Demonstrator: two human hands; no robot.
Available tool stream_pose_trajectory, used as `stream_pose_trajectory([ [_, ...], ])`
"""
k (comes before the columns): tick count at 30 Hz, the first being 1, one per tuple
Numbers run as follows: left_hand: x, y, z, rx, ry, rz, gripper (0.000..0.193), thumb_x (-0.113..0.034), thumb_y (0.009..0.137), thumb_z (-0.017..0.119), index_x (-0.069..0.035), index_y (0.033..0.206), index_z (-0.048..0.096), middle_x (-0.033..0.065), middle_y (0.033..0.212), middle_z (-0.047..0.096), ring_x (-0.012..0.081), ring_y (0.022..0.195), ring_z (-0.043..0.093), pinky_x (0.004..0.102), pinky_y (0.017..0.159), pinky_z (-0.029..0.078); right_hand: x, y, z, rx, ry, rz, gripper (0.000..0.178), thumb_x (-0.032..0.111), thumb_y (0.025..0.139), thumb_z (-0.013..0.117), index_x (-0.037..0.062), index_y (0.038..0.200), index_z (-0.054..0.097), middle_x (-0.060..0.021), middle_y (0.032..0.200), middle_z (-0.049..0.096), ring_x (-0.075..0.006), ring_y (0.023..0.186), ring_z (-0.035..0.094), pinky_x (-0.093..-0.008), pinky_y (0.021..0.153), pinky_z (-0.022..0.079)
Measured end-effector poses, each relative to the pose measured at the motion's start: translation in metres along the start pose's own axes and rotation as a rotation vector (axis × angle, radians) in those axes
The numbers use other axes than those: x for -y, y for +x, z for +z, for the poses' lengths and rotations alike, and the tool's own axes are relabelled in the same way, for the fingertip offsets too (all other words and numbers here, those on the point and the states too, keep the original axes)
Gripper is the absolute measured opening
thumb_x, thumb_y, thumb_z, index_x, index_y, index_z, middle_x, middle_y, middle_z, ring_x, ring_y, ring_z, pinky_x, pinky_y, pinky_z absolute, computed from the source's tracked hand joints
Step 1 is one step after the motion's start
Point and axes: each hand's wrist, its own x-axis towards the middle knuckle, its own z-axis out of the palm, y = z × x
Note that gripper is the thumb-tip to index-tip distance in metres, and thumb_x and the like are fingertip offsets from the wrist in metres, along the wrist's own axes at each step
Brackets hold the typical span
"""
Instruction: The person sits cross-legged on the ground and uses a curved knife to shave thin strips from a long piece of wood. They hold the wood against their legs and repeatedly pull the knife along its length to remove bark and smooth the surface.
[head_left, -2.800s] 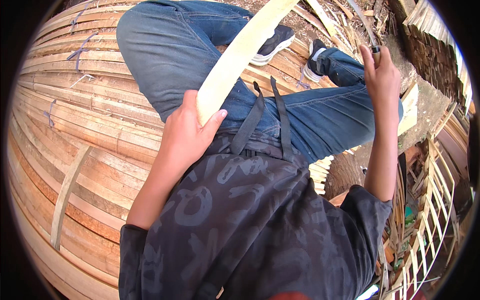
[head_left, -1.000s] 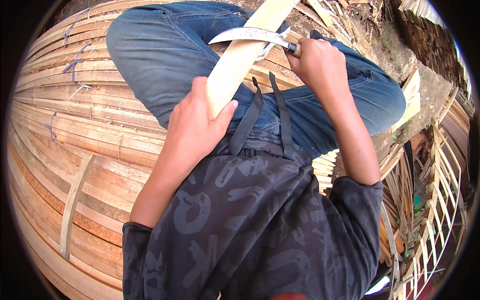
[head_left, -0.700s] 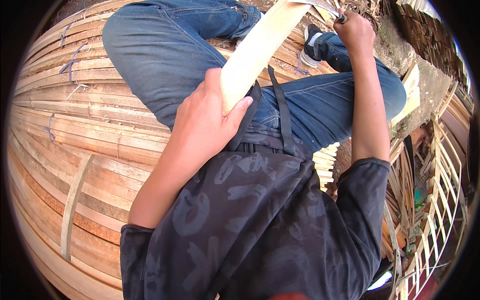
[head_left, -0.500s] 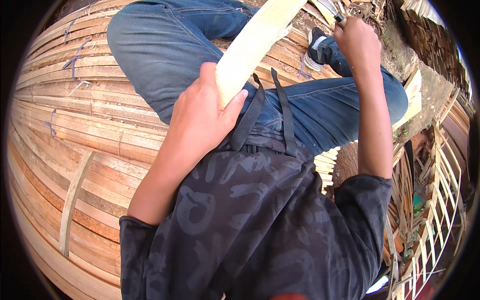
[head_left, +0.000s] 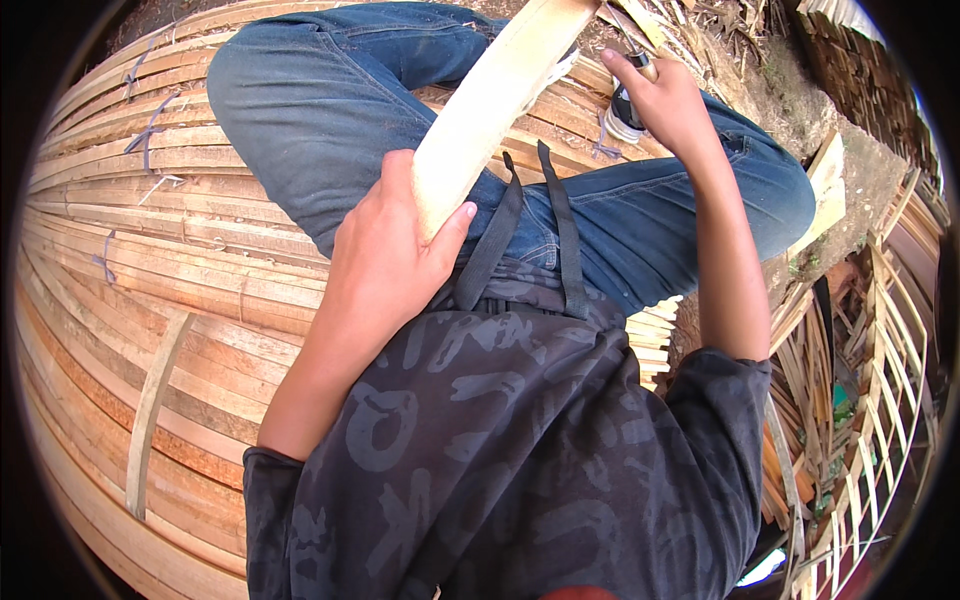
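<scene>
A long, flat pale wooden piece (head_left: pixel 490 110) rises slantwise over my lap, its upper end cut off by the top of the view. My left hand (head_left: pixel 385 235) is closed around its lower end, with the thumb along the right edge. To the right of the wood, my right hand (head_left: pixel 672 105) grips the handle of a knife (head_left: pixel 645 66), whose dark collar shows just above the fist. The knife's blade is hard to make out near the upper edge. A gap separates the right fist from the wood.
Bundled wooden slats (head_left: pixel 150 240) cover the left side, some bound with purplish ties (head_left: pixel 148 132). My bent legs in jeans (head_left: pixel 310 110) frame the work. At the right lie a slatted wooden frame (head_left: pixel 885 400) and loose sticks; stacked wood (head_left: pixel 870 80) stands farther back.
My right hand has come down and left with the knife, closer to my lap. My left hand and the wooden piece have shifted slightly left and lower.
</scene>
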Motion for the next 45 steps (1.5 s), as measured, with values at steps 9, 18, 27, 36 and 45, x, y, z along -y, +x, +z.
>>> stream_pose_trajectory([
  [9, -0.001, -0.003, -0.002, 0.000, -0.032, -0.052, 0.042, -0.022, 0.090, 0.068, 0.001, 0.117, 0.047, 0.0296, 0.095, 0.065, 0.0457, 0.091, 0.065, 0.0454, 0.077, 0.050, 0.032, -0.026, 0.005, -0.269, -0.503, -0.320, 0.022, 0.024, 0.082, 0.066, 0.0028, 0.080, 0.068, -0.0212, 0.075, 0.067, -0.0400, 0.073, 0.068, -0.0493, 0.068, 0.055],
  [18, 0.004, -0.028, -0.011, -0.016, -0.175, -0.025, 0.043, -0.022, 0.087, 0.069, 0.002, 0.114, 0.046, 0.0307, 0.091, 0.064, 0.0486, 0.087, 0.064, 0.0497, 0.073, 0.050, -0.074, 0.034, -0.080, -0.410, -0.447, 0.202, 0.049, 0.048, 0.087, 0.062, -0.0004, 0.084, 0.073, -0.0290, 0.084, 0.067, -0.0452, 0.088, 0.066, -0.0478, 0.081, 0.052],
  [27, 0.010, -0.013, -0.017, -0.040, -0.074, -0.026, 0.043, -0.022, 0.089, 0.068, 0.002, 0.117, 0.046, 0.0292, 0.094, 0.065, 0.0442, 0.088, 0.065, 0.0463, 0.075, 0.050, 0.011, 0.017, 0.004, -0.450, -0.458, -0.224, 0.025, 0.027, 0.080, 0.066, 0.0027, 0.079, 0.073, -0.0237, 0.072, 0.066, -0.0421, 0.072, 0.066, -0.0501, 0.068, 0.053],
  [36, 0.020, -0.015, -0.014, -0.095, -0.164, -0.064, 0.043, -0.022, 0.089, 0.067, 0.004, 0.116, 0.046, 0.0320, 0.095, 0.064, 0.0481, 0.089, 0.065, 0.0482, 0.074, 0.050, 0.047, 0.008, 0.011, -0.382, -0.558, -0.254, 0.027, 0.027, 0.080, 0.064, 0.0006, 0.078, 0.070, -0.0254, 0.074, 0.066, -0.0424, 0.073, 0.067, -0.0495, 0.070, 0.055],
  [45, 0.019, -0.018, -0.012, -0.095, -0.127, -0.048, 0.043, -0.022, 0.088, 0.068, 0.003, 0.116, 0.046, 0.0314, 0.096, 0.064, 0.0487, 0.090, 0.064, 0.0497, 0.075, 0.050, 0.020, 0.011, 0.018, 0.147, 0.167, -0.026, 0.043, 0.034, 0.085, 0.069, -0.0026, 0.064, 0.061, -0.0104, 0.052, 0.055, -0.0209, 0.049, 0.056, -0.0388, 0.050, 0.044],
])
